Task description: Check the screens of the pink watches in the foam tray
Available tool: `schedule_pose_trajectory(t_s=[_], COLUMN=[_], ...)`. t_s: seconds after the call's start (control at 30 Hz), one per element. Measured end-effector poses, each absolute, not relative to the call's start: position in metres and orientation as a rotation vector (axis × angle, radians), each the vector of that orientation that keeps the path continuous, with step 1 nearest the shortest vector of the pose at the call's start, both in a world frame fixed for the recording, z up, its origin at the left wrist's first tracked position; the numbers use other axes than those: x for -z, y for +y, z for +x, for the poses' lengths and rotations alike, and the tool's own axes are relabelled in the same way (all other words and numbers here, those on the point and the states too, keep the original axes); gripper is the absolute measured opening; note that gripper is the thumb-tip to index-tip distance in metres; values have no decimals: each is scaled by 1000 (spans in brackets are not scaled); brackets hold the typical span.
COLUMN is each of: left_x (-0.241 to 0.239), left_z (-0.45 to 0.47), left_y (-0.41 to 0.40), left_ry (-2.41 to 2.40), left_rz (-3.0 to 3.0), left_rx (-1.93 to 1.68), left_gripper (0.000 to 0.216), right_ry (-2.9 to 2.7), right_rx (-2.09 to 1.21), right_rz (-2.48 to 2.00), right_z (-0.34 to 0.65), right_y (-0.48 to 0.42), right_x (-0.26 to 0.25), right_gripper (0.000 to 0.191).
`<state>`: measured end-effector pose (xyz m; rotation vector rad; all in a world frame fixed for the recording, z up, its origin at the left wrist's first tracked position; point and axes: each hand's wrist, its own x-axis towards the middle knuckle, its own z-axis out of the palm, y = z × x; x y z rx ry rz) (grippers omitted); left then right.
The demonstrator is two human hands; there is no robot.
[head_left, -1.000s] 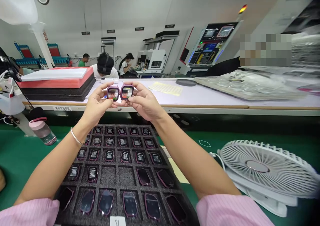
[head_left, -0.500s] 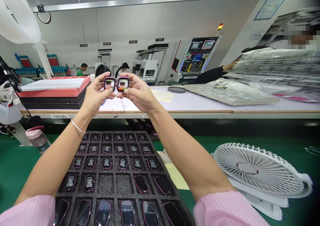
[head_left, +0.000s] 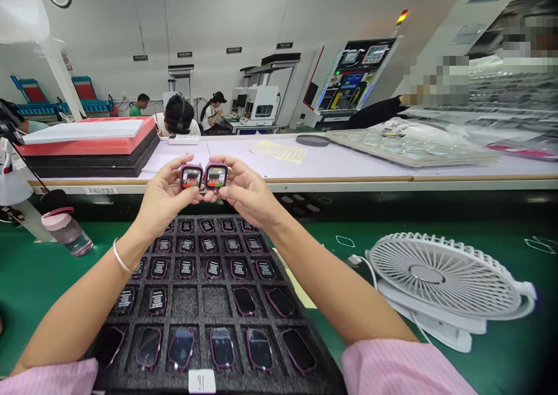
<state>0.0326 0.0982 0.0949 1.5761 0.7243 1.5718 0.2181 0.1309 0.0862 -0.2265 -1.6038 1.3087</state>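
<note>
My left hand (head_left: pixel 168 192) pinches a purple-framed smartwatch (head_left: pixel 190 178) by its edges. In my right hand (head_left: pixel 244 188) is a second smartwatch (head_left: pixel 216 177) of the same kind. Both are held up side by side above the bench, screens lit with a picture and facing me. Below my forearms lies a black foam tray (head_left: pixel 200 319) with rows of pockets. Its far rows carry smartwatches showing white text, such as one watch (head_left: pixel 186 268); the near ones, like this watch (head_left: pixel 222 347), have dark screens. Two adjoining pockets hold no watch.
A white fan (head_left: pixel 429 276) stands at right on the green mat. A pink-lidded bottle (head_left: pixel 67 232) is at left. Red and black foam (head_left: pixel 87 148) is stacked on the raised shelf. A numbered card (head_left: pixel 201 381) lies on the tray's near edge. Co-workers sit beyond; a black sleeve (head_left: pixel 377 113) reaches in at right.
My hands with both watches are lower in view, now just below the shelf's front edge. The camera has tilted down slightly. At right, the co-worker's stacked clear trays have shifted in a blur.
</note>
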Motion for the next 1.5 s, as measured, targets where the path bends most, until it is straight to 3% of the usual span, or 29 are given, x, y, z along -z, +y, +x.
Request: schedule_pose_trajectory(t_s=[0.37, 1.5], left_x=[-19, -9], left_z=[25, 25], left_y=[59, 61], left_ry=[996, 934], left_rz=[1362, 1361], left_rx=[-1372, -1349], left_gripper=[49, 42], right_ry=[-1389, -1412], right_rx=[-1614, -1527], right_rz=[-377, -414], right_z=[212, 215], right_y=[99, 102], right_x=[3, 15], right_gripper=[42, 39])
